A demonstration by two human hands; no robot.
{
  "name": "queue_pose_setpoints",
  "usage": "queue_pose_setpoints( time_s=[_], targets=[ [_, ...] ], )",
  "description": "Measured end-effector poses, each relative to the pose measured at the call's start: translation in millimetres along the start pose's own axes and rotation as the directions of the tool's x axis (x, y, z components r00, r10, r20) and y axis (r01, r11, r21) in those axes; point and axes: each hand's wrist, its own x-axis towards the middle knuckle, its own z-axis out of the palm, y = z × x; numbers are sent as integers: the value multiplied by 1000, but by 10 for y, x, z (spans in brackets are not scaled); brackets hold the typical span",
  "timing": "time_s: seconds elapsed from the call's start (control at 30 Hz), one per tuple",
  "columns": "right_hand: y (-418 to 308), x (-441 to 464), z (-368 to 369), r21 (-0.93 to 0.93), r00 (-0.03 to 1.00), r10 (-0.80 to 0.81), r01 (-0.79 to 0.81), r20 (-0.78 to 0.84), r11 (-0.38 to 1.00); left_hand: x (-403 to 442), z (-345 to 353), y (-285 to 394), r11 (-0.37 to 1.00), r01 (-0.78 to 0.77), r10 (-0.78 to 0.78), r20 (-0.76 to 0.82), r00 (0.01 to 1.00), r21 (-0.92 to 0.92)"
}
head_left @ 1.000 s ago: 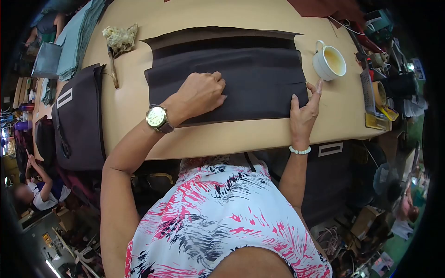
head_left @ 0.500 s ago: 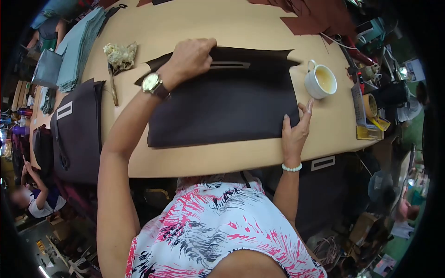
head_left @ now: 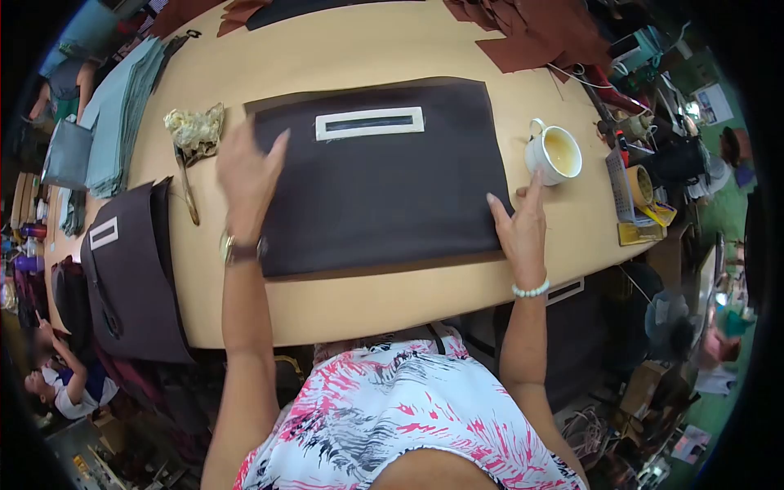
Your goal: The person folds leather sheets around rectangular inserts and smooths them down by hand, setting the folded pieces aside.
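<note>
A dark brown leather-like panel (head_left: 380,196) lies flat on the table in front of me. Near its far edge is a slot inside a pale rectangular frame (head_left: 370,123). My left hand (head_left: 249,175) is over the panel's left edge, slightly blurred, with thumb and fingers apart and nothing held. At the panel's right edge, my right hand (head_left: 521,233) has its fingers spread, thumb close to the border. Just beyond those fingertips stands a white cup (head_left: 552,155) holding a yellowish liquid.
A yellowish crumpled wad (head_left: 196,131) and a brush-like stick (head_left: 187,188) lie left of the panel. More dark panels (head_left: 135,269) and grey-green sheets (head_left: 122,122) are farther left. Reddish-brown pieces (head_left: 543,37) lie at the back, and a basket (head_left: 622,184) stands at the right edge.
The far edge of the panel was raised and pinched in my left hand; now it lies flat, showing the pale frame. My left hand has let go and moved left. My right hand stays alongside.
</note>
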Motion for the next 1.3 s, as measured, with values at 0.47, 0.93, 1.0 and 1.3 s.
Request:
queue_pose_setpoints(
  time_s=[0.47, 0.93, 1.0, 1.3],
  targets=[
    [46, 245, 81, 38, 999, -25, 23, 37, 999, -935, -307, -272, 453, 624, -349, 518, 781, -636],
    [-189, 1437, 682, -266, 989, -7, -32, -146, 963, -566, -241, -398, 447, 579, -203, 554, 808, -682],
    [-161, 1435, 709, -259, 986, -22, -22, -168, 966, -388, -22, -465, 398, 633, -304, 555, 774, -664],
    [74, 1435, 661, 68, 969, -121, 138, -214, 988, -379, 31, -621, 338, 719, -287, 662, 693, -607]
  ],
)
